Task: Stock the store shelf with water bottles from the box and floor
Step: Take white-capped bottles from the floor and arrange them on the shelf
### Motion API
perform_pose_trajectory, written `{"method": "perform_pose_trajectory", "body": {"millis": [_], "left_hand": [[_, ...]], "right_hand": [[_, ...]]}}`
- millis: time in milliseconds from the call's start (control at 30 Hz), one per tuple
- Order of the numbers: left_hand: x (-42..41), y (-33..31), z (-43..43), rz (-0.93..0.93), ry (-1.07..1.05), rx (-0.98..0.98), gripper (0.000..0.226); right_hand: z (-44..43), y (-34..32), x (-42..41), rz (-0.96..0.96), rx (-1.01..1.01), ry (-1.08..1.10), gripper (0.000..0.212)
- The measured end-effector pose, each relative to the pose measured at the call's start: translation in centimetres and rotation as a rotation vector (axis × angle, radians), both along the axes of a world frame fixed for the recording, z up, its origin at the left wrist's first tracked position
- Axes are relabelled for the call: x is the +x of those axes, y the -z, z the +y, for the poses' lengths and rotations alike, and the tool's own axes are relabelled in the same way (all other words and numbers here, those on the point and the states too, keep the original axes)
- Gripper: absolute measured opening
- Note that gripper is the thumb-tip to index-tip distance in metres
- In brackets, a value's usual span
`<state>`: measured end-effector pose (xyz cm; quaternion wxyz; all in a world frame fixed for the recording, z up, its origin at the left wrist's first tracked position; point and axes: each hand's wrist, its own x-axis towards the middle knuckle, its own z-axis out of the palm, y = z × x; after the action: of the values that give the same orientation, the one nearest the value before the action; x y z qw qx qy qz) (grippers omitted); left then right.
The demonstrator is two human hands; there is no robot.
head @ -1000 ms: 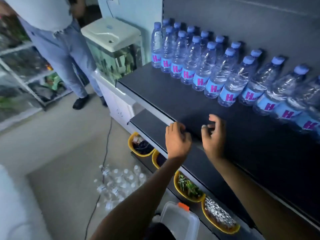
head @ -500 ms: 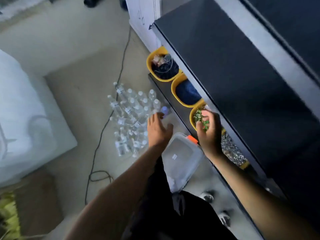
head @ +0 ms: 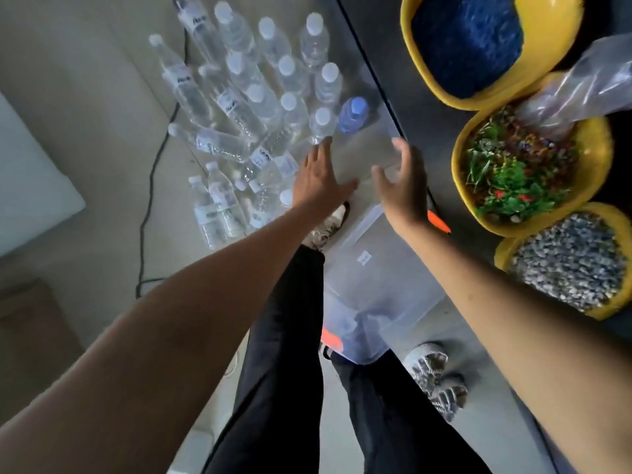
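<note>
Several clear water bottles (head: 260, 97) with white caps stand and lie on the floor at the upper left; one has a blue cap (head: 354, 112). My left hand (head: 319, 179) reaches down with fingers spread, just short of the nearest bottles, holding nothing. My right hand (head: 403, 186) hangs beside it with fingers loosely curved and empty. A clear plastic box (head: 379, 278) with orange clips sits on the floor under both hands, between my feet. The dark lower shelf (head: 393, 63) runs along the right.
Three yellow bowls sit on the lower shelf: blue material (head: 468, 42), green plants (head: 516, 169), grey gravel (head: 574, 261). A clear plastic bag (head: 588, 83) lies across them. A black cable (head: 150, 206) runs over the floor left of the bottles. A white object (head: 30, 186) lies at far left.
The view has swung from the stocked upper shelf down to the floor. Both hands left the shelf edge and dropped toward the floor bottles, still empty.
</note>
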<state>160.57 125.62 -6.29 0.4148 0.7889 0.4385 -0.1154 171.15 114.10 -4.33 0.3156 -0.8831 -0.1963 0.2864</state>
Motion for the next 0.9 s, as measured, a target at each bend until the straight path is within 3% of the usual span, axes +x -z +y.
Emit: {"method": "perform_pose_trajectory", "body": {"millis": [100,233,400,500,667,833,900], "left_hand": [[3.6,6.0,2.1,-0.005,0.081,0.028,0.096],[7.3,11.7,3.3,-0.065,0.134,0.120,0.077],[9.2,15.0,2.9,-0.134,0.038,0.201,0.066],[8.9,15.5,2.8,-0.155,0.066,0.229,0.070],[8.5,14.0,2.3,-0.183,-0.013,0.064,0.081],[8.5,10.1,3.0,-0.305,-0.175,0.052,0.058],[8.5,7.5,3.5,-0.276,-0.192,0.039,0.060]], "right_hand": [[3.1,6.8,2.1,0.008,-0.017,-0.022,0.060],[6.2,14.0,4.5,0.057,-0.009,0.034,0.074],[7.9,18.1,5.6,-0.049,0.074,0.015,0.068],[7.7,18.6,5.7,-0.109,0.040,-0.042,0.065],[8.8,17.2,6.4,-0.148,0.025,-0.025,0.036],[8.3,11.7,6.9,-0.222,0.076,-0.047,0.035],[8.1,8.3,7.2,-0.242,0.092,-0.051,0.033]]}}
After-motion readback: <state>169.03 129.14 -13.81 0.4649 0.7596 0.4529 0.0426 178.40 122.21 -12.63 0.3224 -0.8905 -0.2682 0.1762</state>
